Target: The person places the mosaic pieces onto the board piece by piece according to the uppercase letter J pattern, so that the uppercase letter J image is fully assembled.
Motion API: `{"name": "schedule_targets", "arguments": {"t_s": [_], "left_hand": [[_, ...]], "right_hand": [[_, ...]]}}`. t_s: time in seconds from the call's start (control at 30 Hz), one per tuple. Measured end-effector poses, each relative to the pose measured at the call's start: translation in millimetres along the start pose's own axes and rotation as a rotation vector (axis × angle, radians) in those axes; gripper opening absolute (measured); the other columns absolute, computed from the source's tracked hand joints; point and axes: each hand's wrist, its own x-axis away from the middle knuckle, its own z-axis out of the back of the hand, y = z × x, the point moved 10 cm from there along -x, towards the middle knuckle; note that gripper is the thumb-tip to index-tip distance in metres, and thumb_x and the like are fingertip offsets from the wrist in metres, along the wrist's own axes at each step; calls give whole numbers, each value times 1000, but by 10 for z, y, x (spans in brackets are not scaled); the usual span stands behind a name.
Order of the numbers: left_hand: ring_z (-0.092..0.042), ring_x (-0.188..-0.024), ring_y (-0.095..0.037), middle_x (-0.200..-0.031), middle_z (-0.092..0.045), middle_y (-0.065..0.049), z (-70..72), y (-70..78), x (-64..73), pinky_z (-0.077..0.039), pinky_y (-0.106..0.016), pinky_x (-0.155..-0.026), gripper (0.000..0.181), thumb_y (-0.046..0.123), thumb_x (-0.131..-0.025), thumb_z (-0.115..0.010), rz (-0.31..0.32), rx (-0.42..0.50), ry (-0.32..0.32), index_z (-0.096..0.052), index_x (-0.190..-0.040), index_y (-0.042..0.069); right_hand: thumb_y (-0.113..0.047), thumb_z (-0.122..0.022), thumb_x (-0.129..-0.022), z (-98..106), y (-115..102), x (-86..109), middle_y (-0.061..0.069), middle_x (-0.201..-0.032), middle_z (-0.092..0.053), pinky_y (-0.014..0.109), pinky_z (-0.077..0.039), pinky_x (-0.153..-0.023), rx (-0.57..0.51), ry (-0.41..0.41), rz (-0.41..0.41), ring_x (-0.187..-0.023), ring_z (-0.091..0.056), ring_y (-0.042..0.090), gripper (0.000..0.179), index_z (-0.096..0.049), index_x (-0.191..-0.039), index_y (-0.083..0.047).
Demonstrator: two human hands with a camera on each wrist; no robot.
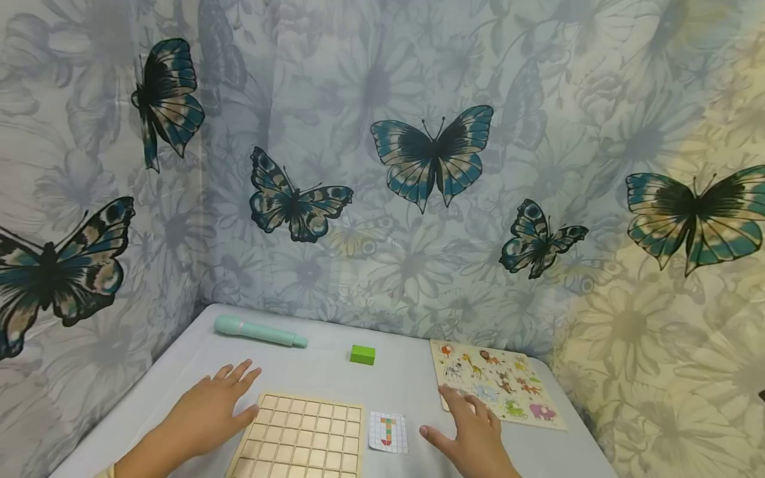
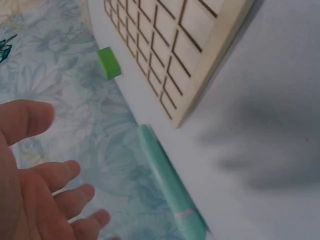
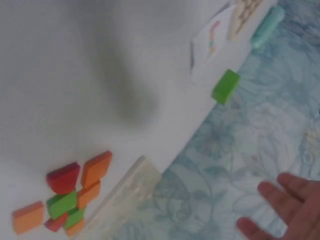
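Observation:
My left hand [image 1: 203, 415] hovers beside the left edge of a wooden grid board [image 1: 305, 435], its fingers spread and holding nothing. In the left wrist view the fingers [image 2: 70, 205] are apart from the board, and their shadow falls on the table. To the right of the board lies a small card [image 1: 388, 432] with a coloured block pattern on a grid. My right hand [image 1: 472, 431] is held between that card and an animal picture board [image 1: 496, 382], its fingers apart and grasping nothing. A green block [image 1: 362, 355] sits farther back on the table.
A teal tube-shaped object [image 1: 259, 331] lies at the back left of the white table [image 1: 335, 332]. The right wrist view shows several loose red, orange and green blocks [image 3: 62, 202] near the picture board. Butterfly-print curtains [image 1: 370, 279] stand behind and at both sides.

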Motion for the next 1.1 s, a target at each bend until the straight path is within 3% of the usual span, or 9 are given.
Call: {"name": "schedule_targets", "arguments": {"t_s": [0.1, 0.27, 0.43, 0.57, 0.67, 0.73, 0.9, 1.1], "left_hand": [[-38, -133, -46, -150, -41, -17, -219, -52, -70, -35, -65, -100, 67, 46, -92, -64, -24, 90, -117, -51, -142, 4], [-36, -133, -50, -148, -41, -21, -677, -142, -130, -29, -66, -102, 66, 28, -86, -75, -54, 305, -340, -52, -140, 0], [-43, -130, -45, -146, -46, -15, -1016, -186, -95, -33, -60, -104, 85, 35, -66, -89, -72, 251, -466, -56, -138, 4], [-49, -127, -39, -146, -48, -11, -1055, -146, -136, -39, -52, -103, 90, 37, -60, -89, -98, 108, -477, -58, -137, 5], [-51, -126, -37, -146, -48, -11, -987, -108, -224, -40, -48, -103, 91, 39, -59, -88, -120, -1, -450, -57, -138, 5], [-49, -127, -37, -146, -48, -11, -949, -101, -266, -40, -49, -103, 93, 41, -58, -86, -121, -24, -441, -56, -138, 5], [-42, -132, -42, -150, -44, -11, -916, -145, -287, -35, -58, -104, 96, 44, -59, -83, -111, 52, -417, -53, -142, 6], [-38, -134, -45, -152, -41, -11, -934, -153, -271, -36, -63, -101, 99, 49, -61, -83, -96, 149, -383, -50, -145, 8]], "right_hand": [[-63, -72, -76, -112, -123, -130, 1, -127, -62, 70, -27, -91, -45, -16, 75, -121, -46, 37, 68, -63, -130, -22], [-43, -80, -78, -548, -248, -279, 4, -116, -67, 68, -36, -87, -44, -158, 154, -106, -57, 36, 48, -71, -116, -15], [-39, -84, -73, -857, -357, -284, 5, -106, -69, 55, -47, -78, 64, -201, 242, -93, -60, 31, 44, -75, -107, -11], [-36, -85, -73, -953, -449, -325, 4, -101, -67, 47, -51, -82, 163, -201, 294, -91, -62, 27, 38, -76, -99, -8], [-32, -85, -74, -947, -451, -409, 5, -101, -66, 45, -50, -87, 174, -197, 271, -93, -62, 27, 36, -77, -97, -6], [-32, -85, -74, -923, -441, -458, 5, -102, -66, 45, -50, -87, 176, -182, 265, -93, -62, 27, 36, -77, -97, -7], [-33, -85, -75, -902, -392, -523, 5, -105, -66, 49, -48, -92, 164, -168, 282, -98, -62, 30, 36, -76, -99, -7], [-44, -83, -74, -836, -288, -548, -1, -109, -68, 53, -44, -84, 257, -121, 290, -99, -58, 26, 39, -77, -102, -18]]}}
